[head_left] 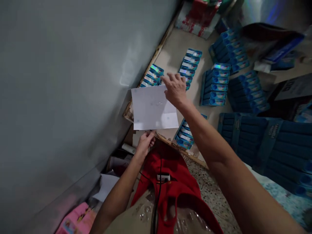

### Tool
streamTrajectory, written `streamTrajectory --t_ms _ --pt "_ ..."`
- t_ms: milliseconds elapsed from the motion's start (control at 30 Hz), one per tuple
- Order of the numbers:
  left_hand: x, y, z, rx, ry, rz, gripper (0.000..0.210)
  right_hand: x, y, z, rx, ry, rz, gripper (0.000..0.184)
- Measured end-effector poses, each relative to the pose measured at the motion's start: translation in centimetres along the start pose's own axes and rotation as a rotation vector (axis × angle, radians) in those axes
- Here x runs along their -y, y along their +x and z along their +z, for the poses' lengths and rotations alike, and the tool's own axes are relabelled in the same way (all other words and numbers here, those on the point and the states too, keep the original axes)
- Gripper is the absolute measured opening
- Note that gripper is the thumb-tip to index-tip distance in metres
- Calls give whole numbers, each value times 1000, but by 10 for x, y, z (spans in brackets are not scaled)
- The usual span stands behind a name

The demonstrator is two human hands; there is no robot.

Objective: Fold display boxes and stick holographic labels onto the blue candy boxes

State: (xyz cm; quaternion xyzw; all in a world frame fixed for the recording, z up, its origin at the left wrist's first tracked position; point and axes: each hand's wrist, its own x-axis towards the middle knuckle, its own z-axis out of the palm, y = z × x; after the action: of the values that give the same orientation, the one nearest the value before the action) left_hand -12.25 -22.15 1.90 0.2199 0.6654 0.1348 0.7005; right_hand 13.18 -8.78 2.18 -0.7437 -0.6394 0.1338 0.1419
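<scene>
A white sheet of paper [153, 109] with faint small marks lies at the near-left corner of the table, in the middle of the view. My right hand [175, 87] is over its far right corner, fingers apart and a little bent. Whether the fingertips touch the sheet I cannot tell. Just below the sheet's near edge is my left hand [145, 143], its thumb and fingers pressed together. What they pinch is too small and dark to make out. Blue small boxes [152, 75] stand in a row behind the paper, partly covered by it.
More blue boxes stand in rows on the table, such as a stack [215, 85] at centre right. Large blue packs [253, 139] sit at the right. A grey wall [73, 81] borders the left. A red and white carton [197, 22] stands at the back.
</scene>
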Motion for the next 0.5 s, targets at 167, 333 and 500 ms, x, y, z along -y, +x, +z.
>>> streamTrajectory --t_ms 167,333,500 --pt "-11 -28 -45 155 -360 210 83 55 -53 -1 26 3 -463 33" --pt "14 -60 -134 -211 -614 434 73 112 -209 13 306 94 -856 37" --pt "125 -101 -182 -679 -391 211 57 140 -278 66 865 62 -970 51"
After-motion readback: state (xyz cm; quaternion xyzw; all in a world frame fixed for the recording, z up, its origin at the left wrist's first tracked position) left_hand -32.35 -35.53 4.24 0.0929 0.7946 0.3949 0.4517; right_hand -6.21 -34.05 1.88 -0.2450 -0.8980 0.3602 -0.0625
